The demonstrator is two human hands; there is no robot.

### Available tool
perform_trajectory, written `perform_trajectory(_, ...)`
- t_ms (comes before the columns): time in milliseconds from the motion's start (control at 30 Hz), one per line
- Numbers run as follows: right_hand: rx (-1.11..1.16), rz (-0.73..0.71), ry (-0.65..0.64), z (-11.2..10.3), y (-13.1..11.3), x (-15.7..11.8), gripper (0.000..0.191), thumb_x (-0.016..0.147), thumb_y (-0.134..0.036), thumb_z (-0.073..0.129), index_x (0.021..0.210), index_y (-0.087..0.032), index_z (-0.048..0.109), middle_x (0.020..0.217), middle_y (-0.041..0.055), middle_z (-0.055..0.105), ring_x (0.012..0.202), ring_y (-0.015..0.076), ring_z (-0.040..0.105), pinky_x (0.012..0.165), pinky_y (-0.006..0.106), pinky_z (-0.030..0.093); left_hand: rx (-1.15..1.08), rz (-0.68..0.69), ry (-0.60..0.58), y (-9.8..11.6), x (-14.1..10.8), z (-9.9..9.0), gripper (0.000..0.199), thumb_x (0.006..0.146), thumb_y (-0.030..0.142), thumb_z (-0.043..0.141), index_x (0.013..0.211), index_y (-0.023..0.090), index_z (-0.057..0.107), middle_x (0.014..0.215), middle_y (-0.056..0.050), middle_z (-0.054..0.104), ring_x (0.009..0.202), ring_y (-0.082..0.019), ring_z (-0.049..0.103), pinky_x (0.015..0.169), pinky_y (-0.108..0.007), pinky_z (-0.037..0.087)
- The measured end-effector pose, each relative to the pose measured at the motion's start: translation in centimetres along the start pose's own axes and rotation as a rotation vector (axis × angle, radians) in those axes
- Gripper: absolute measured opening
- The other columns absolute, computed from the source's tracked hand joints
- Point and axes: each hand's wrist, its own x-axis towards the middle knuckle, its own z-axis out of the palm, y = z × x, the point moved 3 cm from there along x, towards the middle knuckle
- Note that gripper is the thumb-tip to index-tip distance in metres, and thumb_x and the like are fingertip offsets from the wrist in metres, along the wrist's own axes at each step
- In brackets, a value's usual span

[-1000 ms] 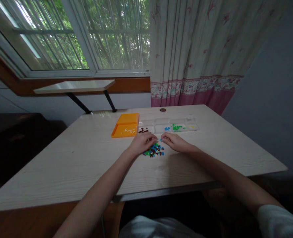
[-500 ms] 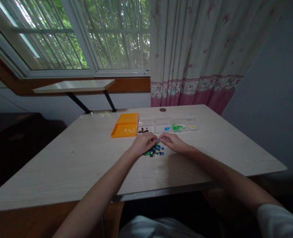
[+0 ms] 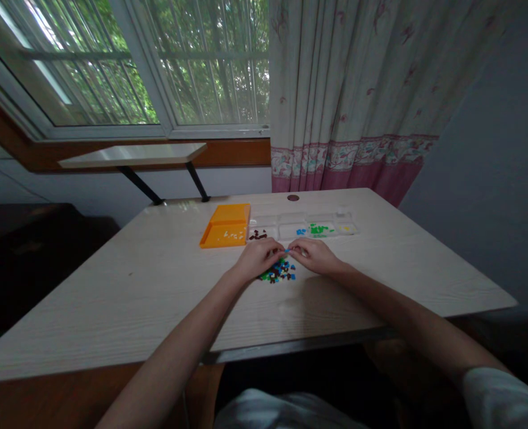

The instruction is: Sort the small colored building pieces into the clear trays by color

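Note:
My left hand [image 3: 260,257] and my right hand [image 3: 312,254] meet fingertip to fingertip above a pile of small pieces [image 3: 278,272] in blue, brown, green and yellow. Between the fingertips is a small blue piece [image 3: 287,251], pinched by both hands. Behind them, clear divided trays [image 3: 292,218] hold sorted bits: brown pieces [image 3: 258,235], blue pieces [image 3: 300,232], green pieces [image 3: 320,229] and a few yellow pieces [image 3: 347,228]. An open orange box [image 3: 204,236] with white pieces [image 3: 231,235] lies left of the trays.
The wooden table [image 3: 157,298] has a round dark disc [image 3: 293,198] near its back edge. A raised shelf [image 3: 134,155] on black legs stands at the back left. A curtain [image 3: 335,89] hangs behind the table.

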Motion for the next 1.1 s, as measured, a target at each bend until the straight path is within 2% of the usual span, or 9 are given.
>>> perform_trajectory(167, -0.016, 0.011, 0.193, -1.4, 0.2, -0.1, 0.02, 0.085, -0.03, 0.047, 0.09, -0.017, 0.061, 0.079, 0.0042, 0.063, 0.069, 0.0123, 0.056, 0.064, 0.022, 0.042, 0.063, 0.041, -0.127, -0.2, -0.1, 0.3, 0.022, 0.085, 0.023, 0.044, 0.096, 0.019, 0.063, 0.092, -0.005, 0.058, 0.089, -0.015, 0.053, 0.079, -0.025, 0.042)
perform_trajectory(333, 0.004, 0.007, 0.318, -2.4, 0.3, -0.2, 0.019, 0.084, -0.03, 0.049, 0.088, -0.018, 0.063, 0.077, 0.0042, 0.064, 0.068, 0.0125, 0.056, 0.065, 0.023, 0.043, 0.14, 0.023, -0.191, -0.3, -0.2, 0.4, 0.025, 0.086, 0.025, 0.042, 0.096, 0.019, 0.064, 0.092, -0.006, 0.057, 0.091, -0.016, 0.052, 0.081, -0.026, 0.042)
perform_trajectory(900, 0.011, 0.108, 0.312, -2.2, 1.6, -0.2, 0.024, 0.084, -0.035, 0.048, 0.088, -0.019, 0.066, 0.077, 0.0042, 0.064, 0.067, 0.0132, 0.055, 0.065, 0.025, 0.042, 0.144, 0.018, -0.228, -0.7, -0.2, 0.7, 0.025, 0.086, 0.026, 0.042, 0.094, 0.019, 0.065, 0.09, -0.006, 0.06, 0.09, -0.017, 0.053, 0.08, -0.026, 0.042)
perform_trajectory(1100, -0.068, 0.21, 0.393, -2.3, 3.3, 0.0, 0.023, 0.083, -0.034, 0.049, 0.085, -0.018, 0.066, 0.078, 0.005, 0.065, 0.07, 0.0146, 0.057, 0.065, 0.025, 0.042, 0.159, 0.034, -0.222, -0.9, -0.2, 0.8, 0.024, 0.086, 0.028, 0.043, 0.093, 0.019, 0.065, 0.09, -0.006, 0.061, 0.09, -0.017, 0.053, 0.081, -0.026, 0.041)
